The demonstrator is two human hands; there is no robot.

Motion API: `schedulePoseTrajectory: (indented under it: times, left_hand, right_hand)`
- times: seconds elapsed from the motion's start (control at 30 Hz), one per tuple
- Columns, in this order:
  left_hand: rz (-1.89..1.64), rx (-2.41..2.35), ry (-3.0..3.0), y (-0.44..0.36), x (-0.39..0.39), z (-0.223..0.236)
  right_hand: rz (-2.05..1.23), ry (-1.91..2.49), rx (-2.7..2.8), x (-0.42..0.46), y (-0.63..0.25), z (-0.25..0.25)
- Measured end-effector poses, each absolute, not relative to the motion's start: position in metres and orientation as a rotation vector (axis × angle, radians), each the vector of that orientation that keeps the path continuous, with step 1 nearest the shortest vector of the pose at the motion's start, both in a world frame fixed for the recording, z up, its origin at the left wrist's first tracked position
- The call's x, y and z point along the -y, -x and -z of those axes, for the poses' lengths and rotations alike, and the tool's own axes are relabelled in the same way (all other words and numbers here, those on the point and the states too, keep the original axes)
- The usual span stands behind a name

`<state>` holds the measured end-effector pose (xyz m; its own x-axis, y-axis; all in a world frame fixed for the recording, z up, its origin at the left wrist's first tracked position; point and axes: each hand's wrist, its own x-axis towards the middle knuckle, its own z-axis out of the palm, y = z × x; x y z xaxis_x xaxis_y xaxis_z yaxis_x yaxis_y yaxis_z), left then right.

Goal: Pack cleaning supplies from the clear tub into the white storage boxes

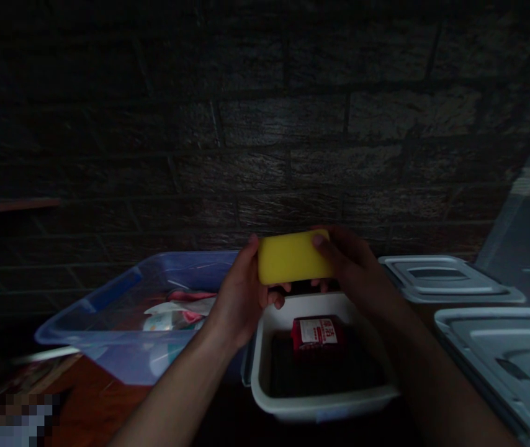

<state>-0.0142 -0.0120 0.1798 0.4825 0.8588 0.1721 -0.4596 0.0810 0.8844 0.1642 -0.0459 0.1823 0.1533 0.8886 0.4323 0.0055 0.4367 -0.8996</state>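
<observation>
Both of my hands hold a yellow oblong sponge-like block point(293, 256) in the air above a white tub point(321, 406). My left hand point(241, 292) grips its left end with fingers curled underneath. My right hand point(353, 264) wraps its right end, thumb on the front face. Inside the tub lies a dark red packet with a white label point(317, 332) on a dark bottom.
A clear blue plastic bin point(107, 310) with pink and white items stands to the left on a reddish-brown tabletop point(92, 403). Two grey lids or lidded boxes point(451, 279) point(507, 354) sit to the right. A dark brick wall point(265, 124) rises close behind.
</observation>
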Motion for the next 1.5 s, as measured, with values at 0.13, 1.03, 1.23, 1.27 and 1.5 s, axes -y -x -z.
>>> schedulePoseTrajectory:
  times: [0.13,1.03,1.23,1.27,1.5]
  left_hand:
    - [-1.195,-0.480,-1.136,0.013,0.014,-0.184]
    - [-1.383,-0.399,-1.424,0.006,0.028,-0.164]
    - [-1.325,-0.300,-1.493,0.008,0.030,-0.161]
    - [-1.322,-0.313,-1.494,0.008,0.030,-0.161]
    - [-1.444,-0.365,-1.495,0.005,0.024,-0.158]
  right_hand:
    - [-0.801,0.843,1.338,0.046,-0.165,-0.183]
    - [-0.796,0.810,1.252,0.041,-0.164,-0.178]
    - [-0.721,0.854,1.216,0.044,-0.164,-0.180]
    - [-0.730,0.860,1.209,0.043,-0.164,-0.180]
    - [-0.931,0.660,1.002,0.040,-0.162,-0.185]
